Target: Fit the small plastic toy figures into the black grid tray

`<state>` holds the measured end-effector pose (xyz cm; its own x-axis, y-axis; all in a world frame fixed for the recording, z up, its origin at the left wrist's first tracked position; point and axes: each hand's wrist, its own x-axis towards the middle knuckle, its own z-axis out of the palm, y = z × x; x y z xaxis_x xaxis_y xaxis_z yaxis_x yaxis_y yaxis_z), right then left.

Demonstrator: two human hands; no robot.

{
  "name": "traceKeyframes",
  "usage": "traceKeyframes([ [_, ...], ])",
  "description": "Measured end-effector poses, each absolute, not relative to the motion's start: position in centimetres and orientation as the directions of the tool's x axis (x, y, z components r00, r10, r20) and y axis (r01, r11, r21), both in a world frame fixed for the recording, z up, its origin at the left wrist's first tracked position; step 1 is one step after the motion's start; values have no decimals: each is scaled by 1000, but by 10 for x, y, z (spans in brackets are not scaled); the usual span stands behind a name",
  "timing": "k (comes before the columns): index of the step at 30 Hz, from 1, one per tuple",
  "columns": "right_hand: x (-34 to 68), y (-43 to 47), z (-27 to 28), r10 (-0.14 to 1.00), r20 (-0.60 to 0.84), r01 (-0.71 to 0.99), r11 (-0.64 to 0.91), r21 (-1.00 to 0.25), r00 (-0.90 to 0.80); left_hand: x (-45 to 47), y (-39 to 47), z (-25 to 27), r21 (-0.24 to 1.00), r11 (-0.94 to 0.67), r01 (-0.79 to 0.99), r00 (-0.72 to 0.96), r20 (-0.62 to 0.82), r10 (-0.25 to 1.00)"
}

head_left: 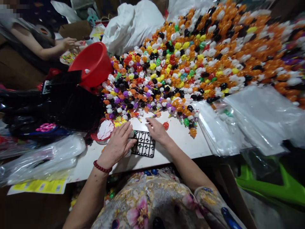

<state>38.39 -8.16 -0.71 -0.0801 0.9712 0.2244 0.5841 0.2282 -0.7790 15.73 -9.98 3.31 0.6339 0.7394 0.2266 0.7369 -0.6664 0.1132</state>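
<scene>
My left hand (119, 141), with a dark red bead bracelet at the wrist, lies palm down with its fingers stretched out over the left edge of a black plastic grid tray (145, 144). Small white and green pieces show partly beneath it. Yellow toy figures (119, 121) lie just beyond its fingertips. At the grid's upper right corner is my right hand (156, 129), its finger and thumb apart and pointing left. Close to its fingertips lies a small stick with an orange top (157, 114). A red piece (166, 126) sits beside the right hand.
A large heap of small colourful plastic toys (181, 57) covers the back of the white table (197, 146). Clear plastic bags (257, 117) lie right, more bags (47, 156) left. A red bucket (92, 65) stands back left, near another person's hand (70, 43).
</scene>
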Motion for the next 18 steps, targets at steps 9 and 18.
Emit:
traceKeyframes([
  [9, 467, -52, 7, 895, -71, 859, -442, -260, 439, 161, -100, 28, 106, -680, 725, 636, 274, 721],
  [18, 446, -52, -17, 930, 105, 639, -158, -752, 353, 162, -103, 40, 128, -659, 741, 633, 196, 749],
])
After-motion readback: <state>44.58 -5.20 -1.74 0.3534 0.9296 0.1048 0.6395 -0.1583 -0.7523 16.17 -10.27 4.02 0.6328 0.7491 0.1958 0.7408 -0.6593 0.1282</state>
